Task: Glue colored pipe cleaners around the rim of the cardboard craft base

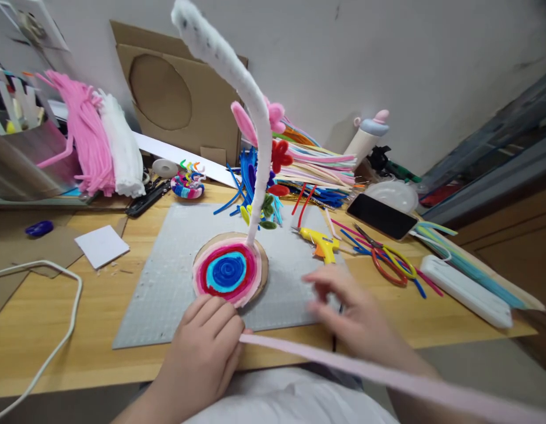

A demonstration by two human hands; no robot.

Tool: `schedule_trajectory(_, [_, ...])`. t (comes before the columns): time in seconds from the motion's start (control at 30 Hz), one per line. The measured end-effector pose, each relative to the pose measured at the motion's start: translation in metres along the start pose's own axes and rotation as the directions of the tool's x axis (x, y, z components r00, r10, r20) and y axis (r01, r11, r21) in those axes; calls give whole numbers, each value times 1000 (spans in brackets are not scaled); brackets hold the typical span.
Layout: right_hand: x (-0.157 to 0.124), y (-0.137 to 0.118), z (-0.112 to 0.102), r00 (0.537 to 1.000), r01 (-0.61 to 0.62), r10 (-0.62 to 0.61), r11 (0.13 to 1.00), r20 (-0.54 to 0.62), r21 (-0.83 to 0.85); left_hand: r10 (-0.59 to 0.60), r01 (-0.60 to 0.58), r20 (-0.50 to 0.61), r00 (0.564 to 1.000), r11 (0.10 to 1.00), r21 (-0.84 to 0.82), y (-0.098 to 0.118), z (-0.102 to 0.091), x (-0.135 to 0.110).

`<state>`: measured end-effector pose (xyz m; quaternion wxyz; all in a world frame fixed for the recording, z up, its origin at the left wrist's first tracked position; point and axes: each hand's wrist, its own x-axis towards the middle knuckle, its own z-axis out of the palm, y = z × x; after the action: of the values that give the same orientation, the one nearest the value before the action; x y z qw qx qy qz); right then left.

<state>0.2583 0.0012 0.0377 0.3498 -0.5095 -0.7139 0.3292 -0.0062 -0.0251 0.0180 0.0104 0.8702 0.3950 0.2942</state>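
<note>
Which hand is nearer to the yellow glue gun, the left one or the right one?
The right. The right hand is just below the yellow glue gun on the grey mat, not touching it. The left hand is farther away, at the coiled disc.

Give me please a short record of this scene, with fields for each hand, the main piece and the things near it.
left hand: rests at the near edge of the spiral disc, pinching a pale pink pipe cleaner
right hand: blurred, open over the grey mat
spiral disc: blue centre, red and pink rings, on a cardboard round
white pipe cleaner: rises from the disc's far edge
nearby: yellow glue gun, scissors, phone
</note>
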Motion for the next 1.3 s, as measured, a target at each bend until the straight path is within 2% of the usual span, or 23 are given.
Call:
schedule_trajectory(0.03, [-5,-12,12,986,52,-73,988,147,145,-1,1,28,1000,1000,6,2,0,5])
schedule_trajectory(0.07, [-9,-21,25,969,27,-84,971,231,239,5,-5,51,999,1000,15,4,0,9])
schedule_trajectory(0.1, [-11,-27,36,966,11,-98,940,240,341,14,-16,68,998,1000,25,6,0,12])
schedule_trajectory(0.13, [-12,-30,46,975,-39,-60,903,216,427,23,-25,81,996,999,29,7,0,15])
schedule_trajectory(0.2, [-11,-27,60,984,-162,90,801,152,577,16,-17,92,996,1000,5,8,0,16])
schedule_trajectory(0.27, [-8,-20,66,968,-245,219,695,126,676,-26,30,69,997,998,-59,6,-1,12])
schedule_trajectory(0.37, [-5,-11,67,955,-271,266,606,131,748,-89,89,9,996,985,-150,3,-2,5])
schedule_trajectory(0.5, [-5,-7,70,947,-291,279,529,161,797,-86,84,-1,996,974,-213,3,1,2])
schedule_trajectory(0.63, [-7,-6,79,912,-391,302,434,279,812,-74,72,-1,997,974,-214,5,4,5])
schedule_trajectory(0.73, [-3,-5,81,888,-442,342,448,308,777,-91,85,-15,996,971,-222,2,6,1])
schedule_trajectory(0.87, [10,-5,74,882,-450,407,571,239,687,-209,192,-96,973,969,-157,-6,11,-9])
schedule_trajectory(0.97, [20,-3,71,871,-481,418,627,257,613,-264,255,-77,961,961,-109,-12,20,-13])
schedule_trajectory(1.1, [25,0,74,866,-495,414,635,281,593,-274,271,-24,961,959,-89,-15,29,-13])
schedule_trajectory(1.3, [26,1,77,858,-512,414,643,303,570,-287,285,-5,958,954,-90,-14,30,-13])
